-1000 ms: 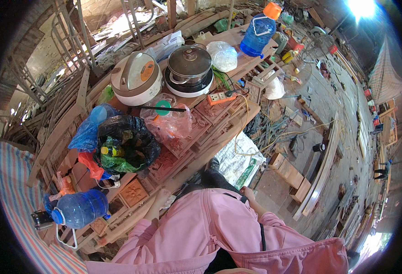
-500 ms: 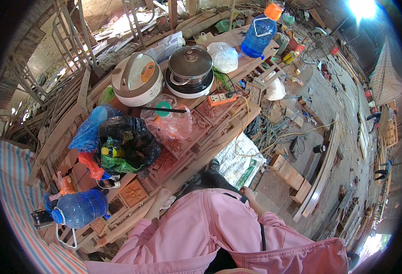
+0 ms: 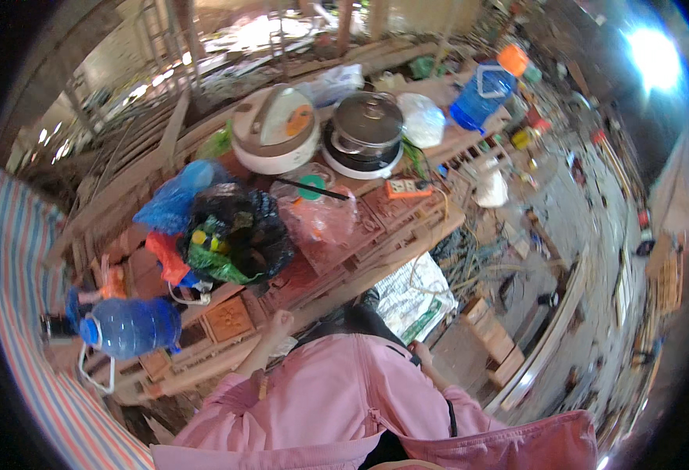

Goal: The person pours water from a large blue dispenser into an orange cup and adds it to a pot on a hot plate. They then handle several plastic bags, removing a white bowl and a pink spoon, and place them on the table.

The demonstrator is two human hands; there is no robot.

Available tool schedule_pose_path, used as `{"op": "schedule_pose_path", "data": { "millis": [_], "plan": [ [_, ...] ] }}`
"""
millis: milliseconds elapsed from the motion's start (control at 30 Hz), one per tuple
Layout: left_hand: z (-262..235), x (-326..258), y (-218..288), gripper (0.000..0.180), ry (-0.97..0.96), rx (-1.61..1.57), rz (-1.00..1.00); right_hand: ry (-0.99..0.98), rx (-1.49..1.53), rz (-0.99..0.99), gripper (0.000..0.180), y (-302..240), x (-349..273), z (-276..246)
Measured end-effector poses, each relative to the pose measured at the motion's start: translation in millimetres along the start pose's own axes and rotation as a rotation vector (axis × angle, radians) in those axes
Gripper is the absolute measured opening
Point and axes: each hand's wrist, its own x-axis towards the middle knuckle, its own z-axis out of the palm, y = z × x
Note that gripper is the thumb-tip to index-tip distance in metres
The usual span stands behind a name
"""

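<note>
The left hand point(image 3: 279, 322) is curled into a loose fist, grasping nothing, at the near edge of the wooden bench point(image 3: 376, 235). Just beside it to the left lies a carved wooden panel point(image 3: 227, 319) (square, reddish). The right hand point(image 3: 422, 354) hangs low by the pink shirt; its grip cannot be made out.

The left hand point(image 3: 280, 322) rests closed at the edge of a carved wooden panel point(image 3: 228, 319) (reddish, lying flat). A blue jug point(image 3: 131, 327) lies sideways nearby.
</note>
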Motion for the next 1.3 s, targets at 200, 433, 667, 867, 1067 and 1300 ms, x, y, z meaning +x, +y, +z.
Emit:
{"op": "schedule_pose_path", "data": {
  "millis": [200,433,667,867,1067,1300],
  "plan": [
    [-53.6,-1.9,99.0,0.028,0.179,-0.216,0.046,-0.006,0.007,-0.033,0.024,4.4,-6.6,6.3],
    [-158.9,-33.6,294.0,0.033,0.307,-1.258,0.431,0.004,0.043,-0.114,0.027,4.9,5.4,22.9],
    [-257.1,-137.9,427.9,0.037,-0.356,-1.824,1.34,0.087,-0.1,-0.327,0.03,-18.6,9.7,9.6],
    [-279.3,-172.6,449.4,0.025,-0.63,-2.0,1.5,0.012,-0.198,-0.317,0.032,0.6,36.3,29.8],
    [-285.6,-185.1,433.9,0.025,-0.658,-2.049,1.54,-0.016,-0.184,-0.36,0.03,2.8,35.5,23.4],
    [-293.6,-193.2,428.7,0.028,-0.521,-2.04,1.615,0.025,-0.333,-0.397,0.025,-9.2,36.3,9.8]
  ]
}}
